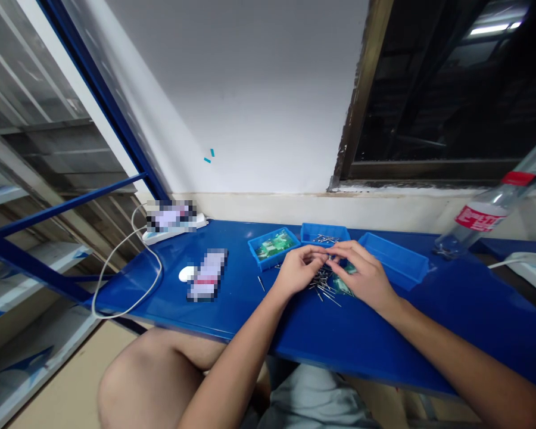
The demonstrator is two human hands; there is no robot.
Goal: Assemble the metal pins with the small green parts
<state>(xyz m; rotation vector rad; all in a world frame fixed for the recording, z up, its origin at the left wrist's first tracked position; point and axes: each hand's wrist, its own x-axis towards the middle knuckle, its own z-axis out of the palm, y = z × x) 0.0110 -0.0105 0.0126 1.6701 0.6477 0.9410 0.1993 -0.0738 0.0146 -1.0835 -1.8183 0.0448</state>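
Observation:
My left hand (300, 269) and my right hand (362, 275) meet fingertip to fingertip just above the blue table. Both are closed in a pinch. Whatever sits between the fingers is too small and too covered to make out. Right below them lies a loose heap of thin metal pins (325, 289), partly hidden by the hands. A green-tinted clear plastic bag (342, 283) rests beside the heap, under my right hand. One single metal pin (261, 283) lies apart, left of my left hand.
Behind my hands stand a blue tray with green packets (252, 249), a blue tray of metal pins (325, 227) and another blue tray (395, 255). A plastic bottle (480, 214) is at right. Leftward are a blurred-out phone-like object (208, 274), a white disc (187, 274) and a power strip (178, 230).

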